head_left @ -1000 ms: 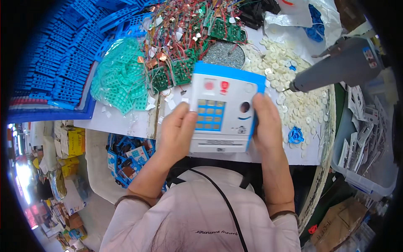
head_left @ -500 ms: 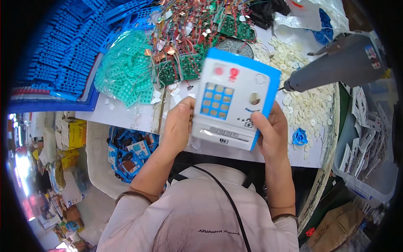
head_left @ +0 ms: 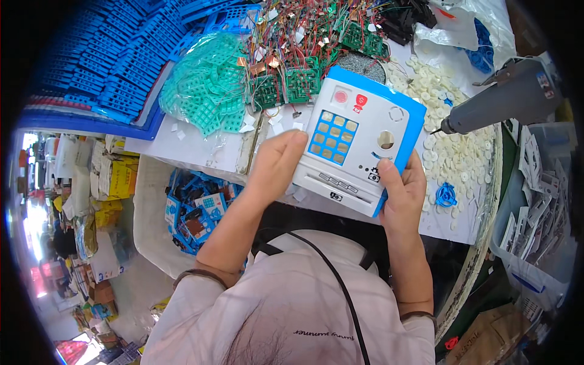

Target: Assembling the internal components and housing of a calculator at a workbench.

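Both my hands are on the white-and-blue housing (head_left: pixel 363 145), which I hold up over the near edge of the table (head_left: pixel 207 149), front face turned toward my eyes. Left hand (head_left: pixel 272 167): drawn in at the left edge, thumb upward; its fingers are partly hidden, so I cannot tell how firm that hold is. Right hand (head_left: pixel 403 191): clasped round the lower right corner, thumb on the front, fingers round the blue side. The two-sided hold probably keeps the piece level and leaves most of the face uncovered for viewing; the clockwise tilt seems to follow from how the right hand takes the corner. Supplies sit in an arc, presumably for short reaches: mint-green grids (head_left: pixel 207 85) in a clear bag, wired circuit boards (head_left: pixel 301 82) beyond the housing, white discs (head_left: pixel 459 155) spread to the right with a blue ring part (head_left: pixel 446 194) near them. The grey power driver (head_left: pixel 502 97) points inward over the discs, a placement that likely suits the right hand. Appearance of the housing: clean white front, bright blue top and right side; blue-framed keypad grid (head_left: pixel 333 137) with pale keys in rows of three; red emblem (head_left: pixel 361 102) above it; oval opening (head_left: pixel 385 140) over a blue curved mark; slotted strip (head_left: pixel 334 185) along the bottom. No cracks visible at this resolution.
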{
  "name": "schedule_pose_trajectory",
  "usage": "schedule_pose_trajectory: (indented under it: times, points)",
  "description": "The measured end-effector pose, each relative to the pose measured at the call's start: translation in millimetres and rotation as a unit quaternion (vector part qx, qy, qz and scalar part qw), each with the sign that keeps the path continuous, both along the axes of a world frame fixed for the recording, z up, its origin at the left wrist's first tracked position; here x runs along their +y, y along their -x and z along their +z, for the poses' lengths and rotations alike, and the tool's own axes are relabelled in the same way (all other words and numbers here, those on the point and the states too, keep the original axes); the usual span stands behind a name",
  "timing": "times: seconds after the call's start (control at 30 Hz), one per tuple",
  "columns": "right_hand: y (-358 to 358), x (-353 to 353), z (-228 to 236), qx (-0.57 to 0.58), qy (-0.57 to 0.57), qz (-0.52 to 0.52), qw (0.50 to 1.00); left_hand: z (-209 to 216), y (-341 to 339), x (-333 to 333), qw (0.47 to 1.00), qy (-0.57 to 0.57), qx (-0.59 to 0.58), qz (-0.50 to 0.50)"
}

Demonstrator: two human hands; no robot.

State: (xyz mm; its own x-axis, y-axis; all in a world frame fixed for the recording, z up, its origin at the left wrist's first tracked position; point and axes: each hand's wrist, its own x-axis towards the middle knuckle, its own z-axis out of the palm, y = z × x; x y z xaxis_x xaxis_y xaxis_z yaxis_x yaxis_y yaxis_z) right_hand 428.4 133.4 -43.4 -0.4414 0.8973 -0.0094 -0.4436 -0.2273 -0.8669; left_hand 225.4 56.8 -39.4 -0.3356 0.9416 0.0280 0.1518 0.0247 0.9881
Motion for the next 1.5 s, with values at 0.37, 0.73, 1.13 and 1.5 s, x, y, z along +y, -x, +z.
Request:
schedule_pose_trajectory:
  times: [0.37, 0.73, 1.13, 1.5]
  points:
    - [-16.6, -19.0, 3.4, -0.009, -0.082, 0.06, 0.995, 14.2, -6.8, 6.7, 0.993, -0.108, -0.002, 0.049]
    - [-43.6, 25.3, 31.3, -0.341, -0.61, -0.086, 0.71, 14.2, 2.0, -14.8, 0.97, 0.078, -0.204, -0.102]
    - [-22.6, 56.3, -13.2, -0.571, -0.341, 0.123, 0.737, -23.9, 6.9, 36.1, 0.911, 0.172, 0.364, -0.093]
    - [-21.8, 69.6, -11.0, -0.584, -0.361, 0.166, 0.708, -27.8, 11.6, 21.2, 0.959, 0.14, 0.232, -0.078]
